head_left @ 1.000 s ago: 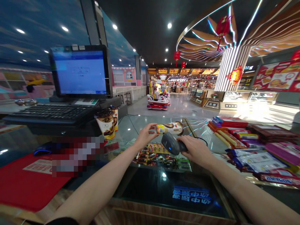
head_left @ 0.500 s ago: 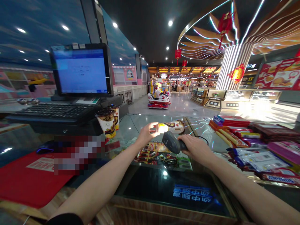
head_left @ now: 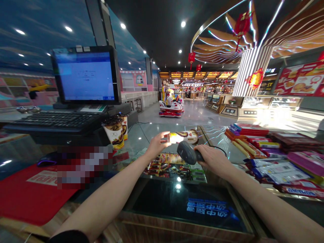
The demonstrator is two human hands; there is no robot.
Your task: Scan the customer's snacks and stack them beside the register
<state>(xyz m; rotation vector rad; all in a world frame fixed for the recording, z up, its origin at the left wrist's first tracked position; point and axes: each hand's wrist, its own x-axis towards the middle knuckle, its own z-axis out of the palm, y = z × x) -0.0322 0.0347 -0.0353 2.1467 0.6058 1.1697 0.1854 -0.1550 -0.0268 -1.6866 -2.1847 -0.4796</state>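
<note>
My left hand (head_left: 158, 145) grips the base end of a printed drink cup (head_left: 187, 135), which lies on its side above the glass counter. Bright light falls on the cup near my fingers. In my right hand (head_left: 211, 158) is a dark grey barcode scanner (head_left: 186, 152), its head turned toward the cup, a short way apart from it. My right fingers wrap round the scanner's handle. Two similar cups, a front one (head_left: 114, 132) and one partly hidden behind it (head_left: 124, 125), stand upright beside the keyboard at left.
A monitor (head_left: 84, 76) and keyboard (head_left: 53, 119) stand at left, with a mouse (head_left: 48, 162) on a red mat (head_left: 30, 199). Piled chocolate bars and sweets (head_left: 280, 168) lie at right. Packets (head_left: 169, 167) show under the counter glass (head_left: 152, 130). A kiddie ride (head_left: 171, 107) stands beyond.
The scanner and my right hand have shifted very slightly right. The cup stays in my left hand, in nearly the same position. The view has moved a little.
</note>
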